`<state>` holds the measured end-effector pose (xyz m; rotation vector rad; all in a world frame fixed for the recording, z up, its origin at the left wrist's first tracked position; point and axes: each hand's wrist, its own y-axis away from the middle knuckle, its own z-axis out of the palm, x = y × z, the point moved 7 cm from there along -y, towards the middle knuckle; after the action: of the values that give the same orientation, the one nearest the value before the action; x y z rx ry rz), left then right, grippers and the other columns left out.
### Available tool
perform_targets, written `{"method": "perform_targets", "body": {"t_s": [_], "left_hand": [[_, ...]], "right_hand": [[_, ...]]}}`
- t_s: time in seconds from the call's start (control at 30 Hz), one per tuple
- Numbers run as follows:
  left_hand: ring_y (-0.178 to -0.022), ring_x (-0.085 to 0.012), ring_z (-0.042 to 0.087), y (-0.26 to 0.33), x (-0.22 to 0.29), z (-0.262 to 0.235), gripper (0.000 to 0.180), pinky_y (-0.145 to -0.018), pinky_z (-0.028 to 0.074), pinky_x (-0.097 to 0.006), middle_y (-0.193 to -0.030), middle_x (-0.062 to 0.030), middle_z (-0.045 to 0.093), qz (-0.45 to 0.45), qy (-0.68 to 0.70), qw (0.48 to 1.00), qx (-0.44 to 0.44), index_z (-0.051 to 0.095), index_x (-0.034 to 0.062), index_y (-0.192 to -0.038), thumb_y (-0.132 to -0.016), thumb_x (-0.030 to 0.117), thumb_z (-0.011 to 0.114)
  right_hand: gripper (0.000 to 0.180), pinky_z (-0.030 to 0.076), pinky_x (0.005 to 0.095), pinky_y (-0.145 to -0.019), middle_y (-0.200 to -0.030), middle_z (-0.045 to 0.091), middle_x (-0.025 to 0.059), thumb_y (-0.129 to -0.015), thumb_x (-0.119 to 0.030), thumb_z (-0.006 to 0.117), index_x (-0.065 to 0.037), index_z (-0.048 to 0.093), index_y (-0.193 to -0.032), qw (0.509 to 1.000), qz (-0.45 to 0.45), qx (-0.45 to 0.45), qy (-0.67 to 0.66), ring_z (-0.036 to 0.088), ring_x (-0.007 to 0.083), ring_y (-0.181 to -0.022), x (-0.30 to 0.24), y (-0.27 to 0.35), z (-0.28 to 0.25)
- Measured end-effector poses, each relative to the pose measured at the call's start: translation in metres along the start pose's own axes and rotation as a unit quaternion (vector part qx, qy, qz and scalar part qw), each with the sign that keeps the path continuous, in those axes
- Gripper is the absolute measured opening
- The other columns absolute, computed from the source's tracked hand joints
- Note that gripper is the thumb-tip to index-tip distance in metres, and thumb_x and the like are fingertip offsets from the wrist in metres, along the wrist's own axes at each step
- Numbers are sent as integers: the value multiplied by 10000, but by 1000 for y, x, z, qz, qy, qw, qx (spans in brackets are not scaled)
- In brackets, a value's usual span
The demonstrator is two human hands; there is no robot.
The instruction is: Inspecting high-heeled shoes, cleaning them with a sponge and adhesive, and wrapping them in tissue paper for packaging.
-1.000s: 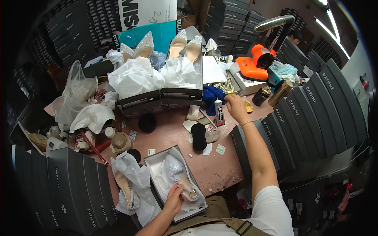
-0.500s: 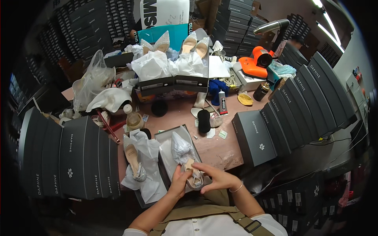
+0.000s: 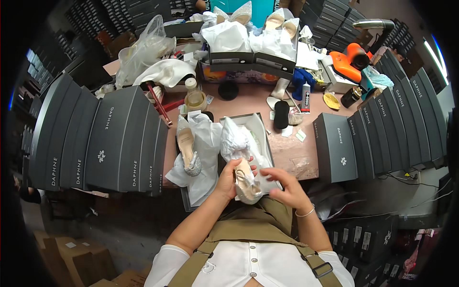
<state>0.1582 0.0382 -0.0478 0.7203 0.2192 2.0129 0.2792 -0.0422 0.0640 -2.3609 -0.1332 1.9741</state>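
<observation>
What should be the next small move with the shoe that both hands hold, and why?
Probably lower the beige shoe into the open box. The left hand grips it, the right hand touches it, its white tissue is folded back, and the box lies just beyond. The matching shoe lies on paper beside it.

Open box (image 3: 262,125) mid-table; 2nd shoe (image 3: 187,149) on paper to its left, stacked boxes (image 3: 114,138) further left.
</observation>
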Motion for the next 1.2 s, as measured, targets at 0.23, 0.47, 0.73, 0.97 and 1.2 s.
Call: {"method": "perform_targets", "body": {"t_s": [0.23,0.47,0.73,0.97,1.2], "left_hand": [[-1280,-221,402,42,-17,55,710,-1072,314,-342,-1376,-103,421,123,-13,992,12,319,25,-1379,-956,594,281],[-1255,-218,418,54,-14,24,684,-1065,303,-350,-1354,-87,443,171,-2,985,20,337,49,-1381,-961,586,279],[-959,-257,609,43,-27,-1,763,-789,526,-399,-1151,-134,571,30,-17,999,34,434,42,-1279,-899,687,282],[-759,-395,620,51,-29,6,618,-658,551,-480,-964,-300,578,-107,196,974,-45,460,-6,-1248,-903,499,368],[-828,-354,643,53,-30,10,800,-653,569,-449,-1146,-308,534,-162,235,953,-105,365,-77,-1313,-924,616,273]], "right_hand": [[140,498,393,-642,-819,597,140,-787,-148,642,-27,649,-858,945,-85,78,305,604,336,-700,9,-55,32],[124,468,372,-706,-952,570,173,-795,-94,599,-3,580,-878,989,-2,40,142,573,330,-872,31,-47,53],[207,477,345,-880,-1213,558,137,-881,-68,542,-16,553,-1081,874,68,9,-481,578,222,-1055,-11,-45,29],[512,466,381,-881,-1098,582,159,-686,21,654,-84,583,-1182,911,-178,28,371,567,340,-986,-27,-55,39],[202,477,325,-795,-964,617,85,-808,4,594,-2,620,-1008,988,2,98,118,602,217,-909,18,-60,5]]}}
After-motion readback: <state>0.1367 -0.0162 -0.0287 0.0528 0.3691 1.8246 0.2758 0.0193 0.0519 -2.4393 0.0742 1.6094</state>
